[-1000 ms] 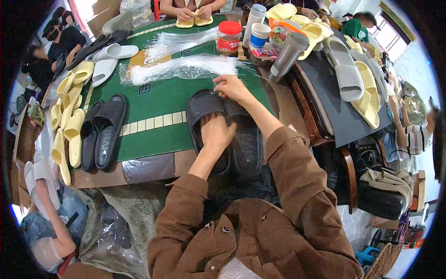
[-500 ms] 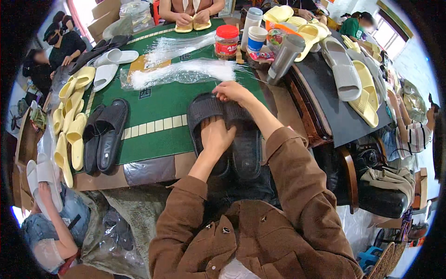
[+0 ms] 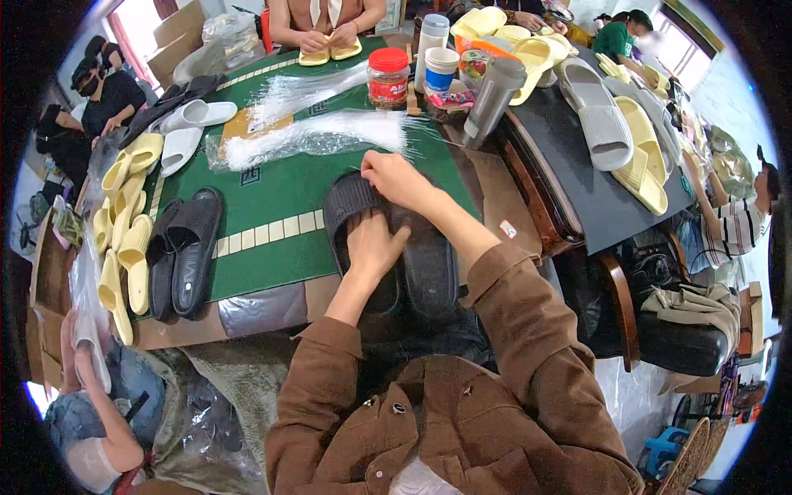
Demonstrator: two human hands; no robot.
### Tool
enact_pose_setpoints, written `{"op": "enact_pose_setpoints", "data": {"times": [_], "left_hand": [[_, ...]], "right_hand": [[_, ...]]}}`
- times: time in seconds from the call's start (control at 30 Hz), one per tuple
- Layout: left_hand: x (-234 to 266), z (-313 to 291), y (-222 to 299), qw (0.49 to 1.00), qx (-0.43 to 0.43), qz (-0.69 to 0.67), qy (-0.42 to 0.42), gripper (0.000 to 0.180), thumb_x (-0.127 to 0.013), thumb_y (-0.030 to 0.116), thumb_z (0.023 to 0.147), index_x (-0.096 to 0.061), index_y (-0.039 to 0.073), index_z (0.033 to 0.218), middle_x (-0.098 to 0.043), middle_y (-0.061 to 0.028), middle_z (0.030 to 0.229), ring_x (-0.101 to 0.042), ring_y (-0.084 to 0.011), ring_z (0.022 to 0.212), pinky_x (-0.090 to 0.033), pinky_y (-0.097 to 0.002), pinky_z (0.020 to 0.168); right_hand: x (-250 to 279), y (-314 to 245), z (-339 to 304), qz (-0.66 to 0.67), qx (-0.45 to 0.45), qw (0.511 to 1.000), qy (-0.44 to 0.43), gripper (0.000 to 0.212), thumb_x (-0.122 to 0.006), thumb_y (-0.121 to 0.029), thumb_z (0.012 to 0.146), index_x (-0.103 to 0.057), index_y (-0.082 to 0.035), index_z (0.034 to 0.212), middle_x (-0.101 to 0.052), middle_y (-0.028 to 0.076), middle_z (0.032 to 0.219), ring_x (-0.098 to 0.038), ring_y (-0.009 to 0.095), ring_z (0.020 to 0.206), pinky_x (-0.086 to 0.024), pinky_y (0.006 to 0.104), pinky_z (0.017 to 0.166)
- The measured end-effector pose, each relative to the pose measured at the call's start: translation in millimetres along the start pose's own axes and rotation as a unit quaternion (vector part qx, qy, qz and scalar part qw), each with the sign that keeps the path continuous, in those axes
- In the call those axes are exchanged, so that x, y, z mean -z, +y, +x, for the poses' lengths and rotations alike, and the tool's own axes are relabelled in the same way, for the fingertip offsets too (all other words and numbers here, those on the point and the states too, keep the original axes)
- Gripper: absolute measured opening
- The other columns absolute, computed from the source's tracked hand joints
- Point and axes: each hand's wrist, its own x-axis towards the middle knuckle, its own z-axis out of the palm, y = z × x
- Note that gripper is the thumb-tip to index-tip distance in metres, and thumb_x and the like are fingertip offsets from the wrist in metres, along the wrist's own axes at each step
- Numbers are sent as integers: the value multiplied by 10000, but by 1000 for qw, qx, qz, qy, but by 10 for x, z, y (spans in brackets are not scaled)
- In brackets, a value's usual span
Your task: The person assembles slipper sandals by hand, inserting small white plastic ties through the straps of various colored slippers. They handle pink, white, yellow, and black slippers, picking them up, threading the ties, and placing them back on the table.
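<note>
A pair of black slippers lies side by side at the table's near edge. In the left black slipper, my left hand is under the ribbed strap, gripping it from inside; its fingertips are hidden, and the thumb points toward the right black slipper. Above the straps' inner edges my right hand is closed in a pinch. What it pinches is too small to make out. My right hand and wrist cover much of the right slipper's strap. Beyond them lies a bundle of thin white plastic ties on clear film.
Another black slipper pair and several yellow slippers line the left side. A red-lidded jar, a paper cup and a grey tumbler stand at the back. Grey slippers lie rightward. Other people work around the table.
My right hand has risen slightly away from the strap, still pinched. My left hand stays inside the left slipper. The whole view has shifted a little.
</note>
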Motion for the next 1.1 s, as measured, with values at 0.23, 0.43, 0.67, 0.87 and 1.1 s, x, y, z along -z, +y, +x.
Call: {"op": "enact_pose_setpoints", "data": {"times": [0.23,0.43,0.67,0.87,1.1], "left_hand": [[516,-273,196,981,-112,-76,139,227,-673,226,816,-647,20,908,-656,-117,899,-631,-279,857,-494,-385,760],[730,500,-52,978,-48,-160,124,231,-567,63,856,-626,26,1077,-641,-141,968,-603,-273,753,-484,-355,704],[289,875,-226,937,4,-345,-51,185,-581,137,899,-627,5,1019,-640,-20,809,-524,-85,665,-433,-251,623],[287,849,-318,953,-21,-301,-13,173,-613,148,866,-622,-20,903,-634,-77,733,-564,-139,653,-455,-297,623],[264,820,-304,943,75,-323,11,148,-548,121,877,-621,-8,892,-658,-100,773,-622,-158,723,-474,-304,672]], "right_hand": [[14,203,-103,354,-186,902,160,159,-570,-160,899,-590,-4,916,-623,41,730,-565,87,637,-443,234,553],[-64,143,-170,380,-67,898,210,172,-601,-163,893,-646,-17,972,-643,10,806,-544,62,703,-434,219,613],[-143,206,-225,372,-115,881,268,149,-627,-128,862,-655,-5,942,-622,7,760,-520,64,676,-433,228,620],[-256,190,-247,317,-126,904,258,170,-644,-154,843,-664,9,890,-628,24,755,-538,76,680,-448,243,627],[-242,214,-268,314,-123,907,251,188,-593,-117,884,-694,-32,1018,-651,7,837,-537,63,714,-439,222,654]]}}
